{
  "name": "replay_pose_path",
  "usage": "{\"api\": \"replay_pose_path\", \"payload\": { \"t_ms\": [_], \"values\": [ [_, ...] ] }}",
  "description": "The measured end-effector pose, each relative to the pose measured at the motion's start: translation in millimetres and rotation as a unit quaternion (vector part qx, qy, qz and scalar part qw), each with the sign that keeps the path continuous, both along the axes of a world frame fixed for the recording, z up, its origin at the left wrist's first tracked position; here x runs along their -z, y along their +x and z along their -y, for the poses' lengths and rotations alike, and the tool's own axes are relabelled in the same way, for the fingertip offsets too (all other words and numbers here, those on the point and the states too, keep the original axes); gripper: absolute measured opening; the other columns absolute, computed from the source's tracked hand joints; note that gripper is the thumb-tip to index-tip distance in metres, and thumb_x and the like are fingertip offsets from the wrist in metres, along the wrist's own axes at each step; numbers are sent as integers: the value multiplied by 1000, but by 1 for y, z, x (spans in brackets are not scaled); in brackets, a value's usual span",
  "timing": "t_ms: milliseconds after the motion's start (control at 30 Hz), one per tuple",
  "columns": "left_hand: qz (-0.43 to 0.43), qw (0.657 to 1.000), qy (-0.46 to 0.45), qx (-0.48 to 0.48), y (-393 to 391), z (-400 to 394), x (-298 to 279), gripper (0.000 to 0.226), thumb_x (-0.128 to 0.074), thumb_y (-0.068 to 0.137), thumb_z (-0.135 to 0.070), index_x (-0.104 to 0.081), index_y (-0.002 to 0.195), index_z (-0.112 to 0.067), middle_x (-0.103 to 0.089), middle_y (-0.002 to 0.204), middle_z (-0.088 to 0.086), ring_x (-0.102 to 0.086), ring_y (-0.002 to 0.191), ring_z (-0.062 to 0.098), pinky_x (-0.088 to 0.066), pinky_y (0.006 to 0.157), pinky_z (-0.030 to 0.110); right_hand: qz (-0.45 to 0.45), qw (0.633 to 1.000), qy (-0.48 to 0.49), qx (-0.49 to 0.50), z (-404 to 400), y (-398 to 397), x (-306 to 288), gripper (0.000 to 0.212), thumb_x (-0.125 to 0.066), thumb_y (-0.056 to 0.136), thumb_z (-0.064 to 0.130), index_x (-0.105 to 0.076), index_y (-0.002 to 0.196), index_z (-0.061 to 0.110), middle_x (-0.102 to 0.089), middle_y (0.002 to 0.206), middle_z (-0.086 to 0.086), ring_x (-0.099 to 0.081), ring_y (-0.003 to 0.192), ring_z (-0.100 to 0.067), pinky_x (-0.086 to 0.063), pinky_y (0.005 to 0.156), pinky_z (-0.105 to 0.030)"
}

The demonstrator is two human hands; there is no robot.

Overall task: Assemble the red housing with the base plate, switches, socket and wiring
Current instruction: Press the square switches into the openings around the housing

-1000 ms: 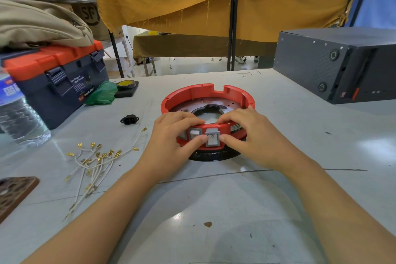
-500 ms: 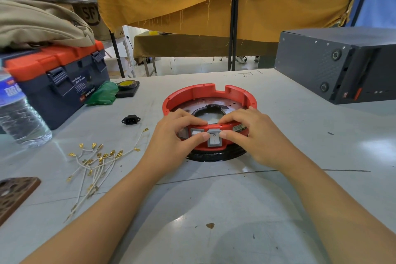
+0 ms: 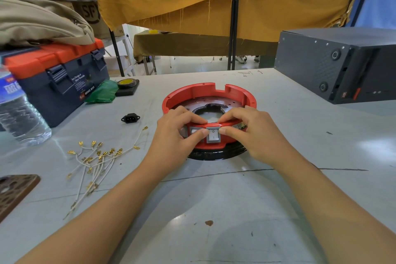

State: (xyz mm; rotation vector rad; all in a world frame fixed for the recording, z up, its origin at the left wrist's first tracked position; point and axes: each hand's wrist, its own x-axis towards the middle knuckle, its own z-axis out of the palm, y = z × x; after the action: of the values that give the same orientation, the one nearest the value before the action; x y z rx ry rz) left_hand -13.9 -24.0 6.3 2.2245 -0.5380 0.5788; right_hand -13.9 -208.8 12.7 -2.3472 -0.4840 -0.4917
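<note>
**Second rocker switch going into the front wall**

Both hands on the near wall of the red housing (image 3: 209, 100), centre of frame, sitting on the black base plate (image 3: 216, 155) on the counter (image 3: 235, 210).

Left hand (image 3: 177, 133): fingers curled over the top rim, thumb pressing the outer face, pinching the wall right at the left switch (image 3: 194, 131). Right hand (image 3: 251, 133): same clamp on the other side, fingers over the rim, thumb against the edge of the right switch (image 3: 213, 135).

Change over the last second: hands have closed in a bit and the thumbs have moved from the switch faces to its edges. Right switch face is now fully exposed, O/I marks readable, bezel looks flush with the red wall. Left switch mostly hidden under my thumb, can't confirm its seating.

My read: right switch is clipped in or nearly so; I'm squeezing to finish the snap-fit. Switch step close to done.

Still loose on the counter:
- black socket (image 3: 130, 118), left of the housing, well apart
- white wires with brass terminals (image 3: 94, 163), lower left, in a loose pile

So socket and wiring are not started.

Risk: one corner of a bezel left proud, so check both sides before wiring. The wires are tangled and will need sorting first.
</note>
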Motion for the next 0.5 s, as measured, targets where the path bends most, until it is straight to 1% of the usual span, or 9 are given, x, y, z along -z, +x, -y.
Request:
{"api": "replay_pose_path", "payload": {
  "t_ms": [100,167,233,333,400,500],
  "values": [
    [1,1000,-1,2,-1,1,2,16,-69,82,-24,-68,98,-23,-51,89,-17,-51,93,12,-45,88,44,-1,1000,2,-2,0,-1,0,12,-66,85,27,-68,97,26,-52,83,25,-50,95,-12,-39,84,-27],
    [4,1000,3,2,-1,1,2,16,-69,83,-25,-68,99,-24,-52,90,-15,-51,94,12,-44,89,44,0,1000,-3,-4,0,-2,0,14,-65,86,29,-67,99,26,-55,86,22,-50,97,-12,-41,86,-28],
    [4,1000,10,9,-1,-1,3,18,-68,83,-25,-68,101,-23,-56,97,-9,-51,98,14,-42,92,45,7,1000,-18,-5,1,-2,1,17,-65,86,29,-67,102,25,-57,90,18,-51,97,-12,-41,86,-27],
    [7,999,41,28,-2,-8,5,27,-71,81,-22,-66,107,-22,-56,110,-7,-50,109,13,-39,98,44,13,999,-47,-6,4,-3,1,25,-68,83,28,-65,107,25,-51,90,24,-49,96,-8,-37,85,-20],
    [20,998,57,28,-3,-9,6,34,-74,78,-19,-65,110,-20,-55,113,-7,-48,110,14,-38,99,43,17,997,-70,-9,5,-3,1,30,-71,81,29,-63,109,25,-55,96,20,-48,97,-7,-35,85,-18],
    [36,998,58,11,-3,-7,8,36,-76,75,-18,-65,110,-18,-54,112,-3,-45,108,14,-38,97,40,30,996,-88,-9,4,-2,2,31,-71,81,29,-63,109,24,-61,103,11,-47,95,-8,-34,86,-21]
  ]
}}
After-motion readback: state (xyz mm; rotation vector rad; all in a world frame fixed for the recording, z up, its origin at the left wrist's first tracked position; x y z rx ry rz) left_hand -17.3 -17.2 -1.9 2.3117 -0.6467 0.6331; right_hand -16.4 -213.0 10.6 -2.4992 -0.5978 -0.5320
